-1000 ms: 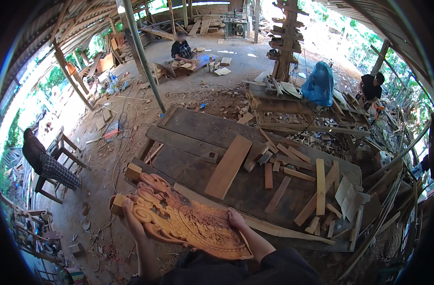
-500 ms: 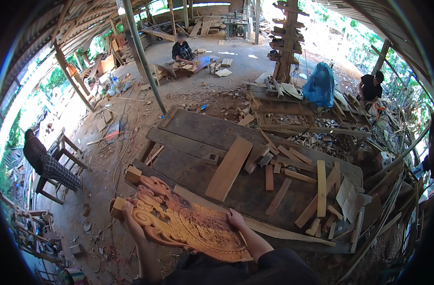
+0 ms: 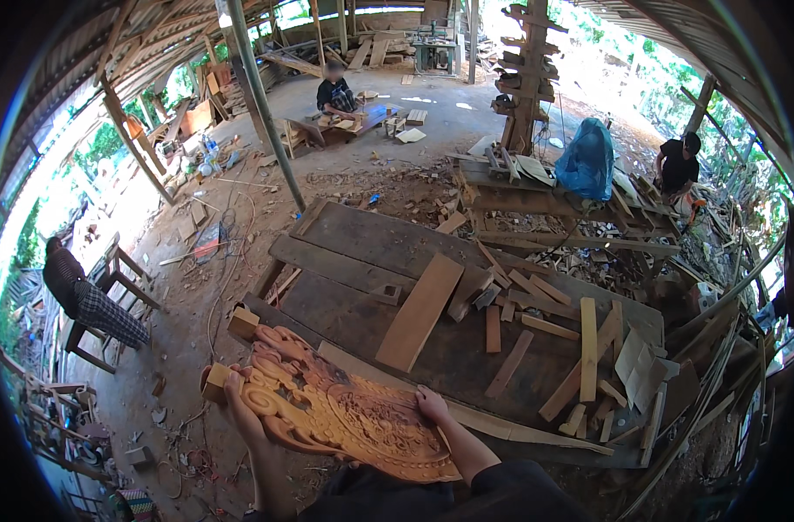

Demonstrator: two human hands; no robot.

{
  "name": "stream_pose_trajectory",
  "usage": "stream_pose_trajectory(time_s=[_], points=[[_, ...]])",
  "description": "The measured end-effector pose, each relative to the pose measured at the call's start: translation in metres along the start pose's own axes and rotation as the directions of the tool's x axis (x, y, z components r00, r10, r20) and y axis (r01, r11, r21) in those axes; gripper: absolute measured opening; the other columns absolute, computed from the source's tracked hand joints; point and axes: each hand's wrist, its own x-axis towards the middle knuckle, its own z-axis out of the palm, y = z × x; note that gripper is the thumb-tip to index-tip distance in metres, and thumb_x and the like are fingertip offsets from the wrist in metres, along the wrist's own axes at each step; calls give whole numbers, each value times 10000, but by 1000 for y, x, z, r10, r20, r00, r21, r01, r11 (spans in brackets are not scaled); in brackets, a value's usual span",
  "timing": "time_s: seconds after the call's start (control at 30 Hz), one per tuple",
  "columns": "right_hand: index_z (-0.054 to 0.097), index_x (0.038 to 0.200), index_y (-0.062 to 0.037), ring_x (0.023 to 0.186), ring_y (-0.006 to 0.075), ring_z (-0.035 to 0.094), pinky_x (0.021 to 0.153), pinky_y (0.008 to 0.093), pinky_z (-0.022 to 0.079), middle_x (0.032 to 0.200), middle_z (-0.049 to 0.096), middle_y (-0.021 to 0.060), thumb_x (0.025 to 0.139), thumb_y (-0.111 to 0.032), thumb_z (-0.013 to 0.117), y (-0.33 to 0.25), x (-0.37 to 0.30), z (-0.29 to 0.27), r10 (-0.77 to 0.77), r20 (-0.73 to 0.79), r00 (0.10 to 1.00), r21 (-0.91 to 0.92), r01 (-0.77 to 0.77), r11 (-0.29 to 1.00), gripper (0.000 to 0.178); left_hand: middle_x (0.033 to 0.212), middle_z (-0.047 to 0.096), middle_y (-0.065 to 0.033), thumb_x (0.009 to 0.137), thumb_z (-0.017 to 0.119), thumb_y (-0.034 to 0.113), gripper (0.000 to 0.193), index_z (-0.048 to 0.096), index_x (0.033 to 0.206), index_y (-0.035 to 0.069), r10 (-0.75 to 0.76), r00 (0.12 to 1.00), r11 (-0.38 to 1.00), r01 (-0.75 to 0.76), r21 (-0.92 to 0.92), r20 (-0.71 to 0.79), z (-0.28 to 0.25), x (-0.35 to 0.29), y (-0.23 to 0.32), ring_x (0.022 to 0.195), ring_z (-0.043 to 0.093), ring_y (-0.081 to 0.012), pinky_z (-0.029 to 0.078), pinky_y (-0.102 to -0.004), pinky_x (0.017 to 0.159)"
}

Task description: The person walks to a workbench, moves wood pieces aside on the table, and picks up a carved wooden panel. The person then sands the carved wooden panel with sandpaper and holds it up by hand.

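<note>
A carved wooden panel (image 3: 353,404), orange-brown with scrolls and raised relief, lies tilted across my lap level in front of me. My left hand (image 3: 245,413) grips its left end, beside a square wooden block end (image 3: 215,383). Another square block end (image 3: 243,323) juts out farther up that side. On the panel's far right edge, my right hand (image 3: 431,405) is closed round the rim, with part of its fingers hidden. The panel's underside cannot be seen.
Beyond the panel stands a long wooden workbench (image 3: 345,300) with a wide board (image 3: 420,311) and several offcuts. A blue plastic-covered object (image 3: 586,161) sits on a farther bench. Three people work around: one far back, one at right, one bending at left by a wooden frame (image 3: 110,287).
The panel and both my hands stay nearly where they were. The view has shifted very slightly, and the person at left holds their head a little differently.
</note>
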Motion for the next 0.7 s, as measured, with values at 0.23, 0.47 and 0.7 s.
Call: stream_pose_trajectory(time_s=[0.23, 0.47, 0.7], points=[[494, 1354, -83, 1316, 282, 426, 1105, 357, 320, 1412, 474, 117, 972, -371, 390, 7, 0, 2, -29, 29, 999, 87, 27, 996, 489, 898, 529, -44, 903, 587, 194, 243, 480, 1050, 33, -4, 1000, 1000, 4, -11, 17, 4, 0, 1, 860, 547, -145, 480, -308, 801], [462, 1383, -127, 1293, 325, 441, 1092, 399, 333, 1431, 453, 107, 971, -401, 360, 14, 1, 6, 28, 64, 998, 49, -31, 998, 506, 893, 527, -42, 896, 593, 179, 234, 482, 1038, 31, 1, 999, 1000, 0, -17, 36, 6, 4, -1, 851, 547, -141, 482, -301, 792], [459, 1386, -120, 1306, 320, 428, 1095, 392, 328, 1439, 444, 107, 973, -400, 365, 18, 1, 7, -73, 60, 996, 91, 67, 994, 508, 904, 529, -45, 894, 594, 182, 245, 483, 1048, 27, 26, 999, 1000, -26, -6, 21, 9, 4, -2, 858, 551, -145, 483, -301, 796]])
